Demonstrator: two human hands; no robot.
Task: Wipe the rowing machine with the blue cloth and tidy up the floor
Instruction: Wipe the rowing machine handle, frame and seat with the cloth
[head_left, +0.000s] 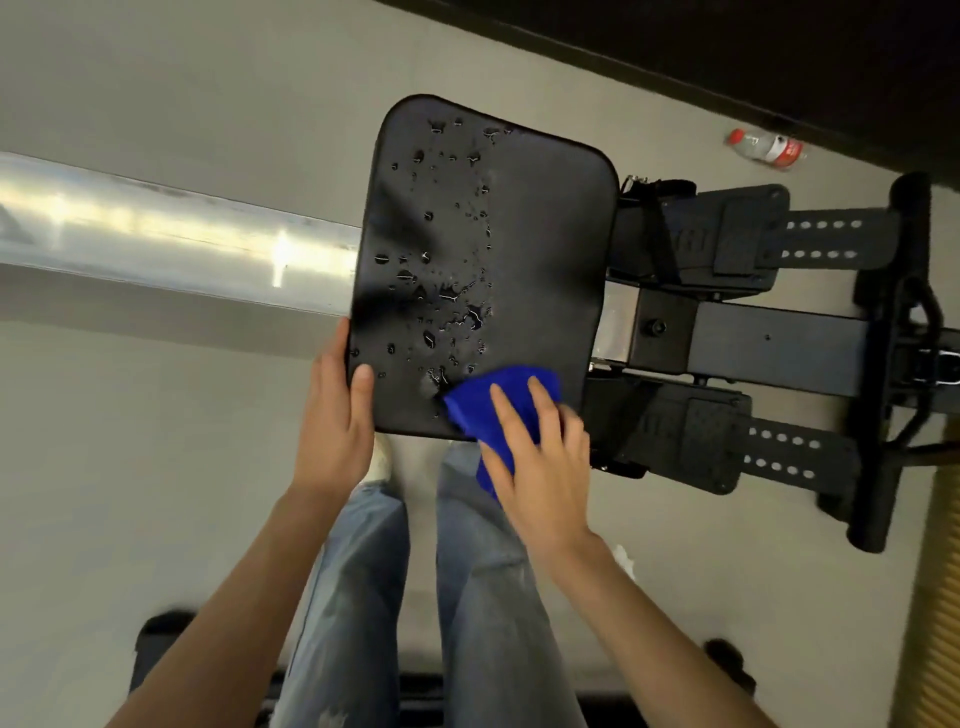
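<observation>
Seat (483, 260): black padded, wet. Droplets cover its left and middle; the right strip looks matte and dry, so we judge the wiping is part done.

Left hand (332, 415): clamped on the seat's near left edge, thumb on top, fingers curled along the side. We take this as a brace, since the seat rides on the rail (171, 234) and would likely slide under a push.

Right hand (540, 457): fingers straight and spread, pressing flat on the cloth (493, 400), not clutching it. A flat palm spreads pressure over more fabric.

Cloth: blue, bunched, on the seat's near right corner, its tail hanging over the near edge. Its leading edge touches the nearest droplets.

Footrests (727, 234): black, strapped, just right of the seat; we cannot tell whether they are wet.

Floor (156, 467): plain grey, smooth. A bottle (766, 148) with a red label lies on its side far right, near a dark wall. A small white scrap (623, 558) lies beside the right forearm. We judge both belong to the tidying, not yet done. A dark object at the bottom edge is too blurred to name.
</observation>
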